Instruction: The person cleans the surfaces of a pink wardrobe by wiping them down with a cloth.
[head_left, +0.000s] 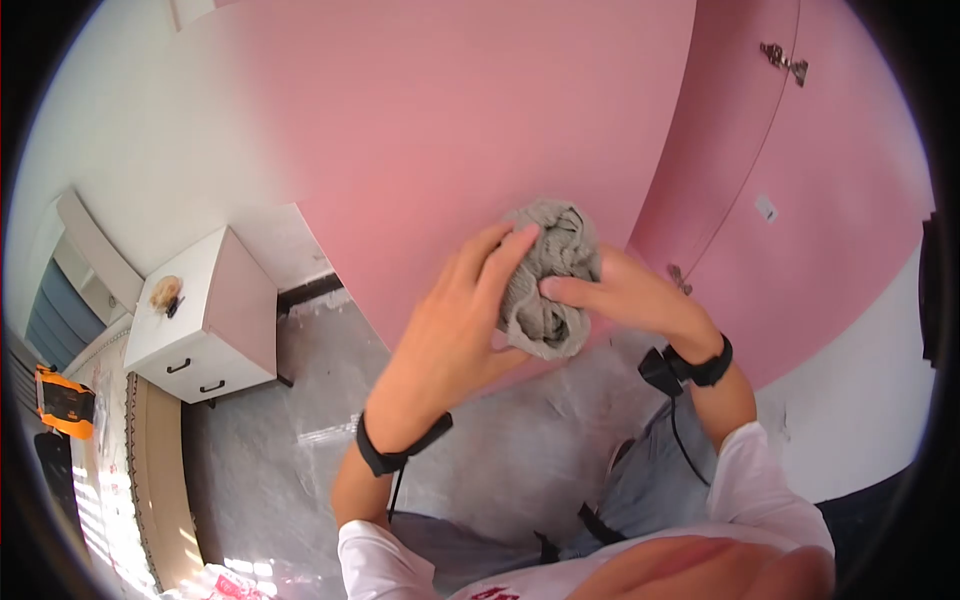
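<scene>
A crumpled grey-green cloth [560, 250], bunched into a rounded bundle, is held in front of a pink cabinet panel [480, 110]. My left hand [460, 300] grips its left side, fingers over the top edge and thumb low beneath it. From the right, my right hand [620, 290] holds the bundle with the thumb pressed into its middle; the other fingers are mostly hidden behind the cloth. What kind of cloth item it is, I cannot make out. Black straps circle both wrists.
An open pink door [810, 200] with metal hinges stands at the right. At the left is a white bedside cabinet [240, 310] with a beige item on top. A mirror [75, 290] and an orange-black bag [65, 402] lie further left. Grey floor [460, 440] shows below.
</scene>
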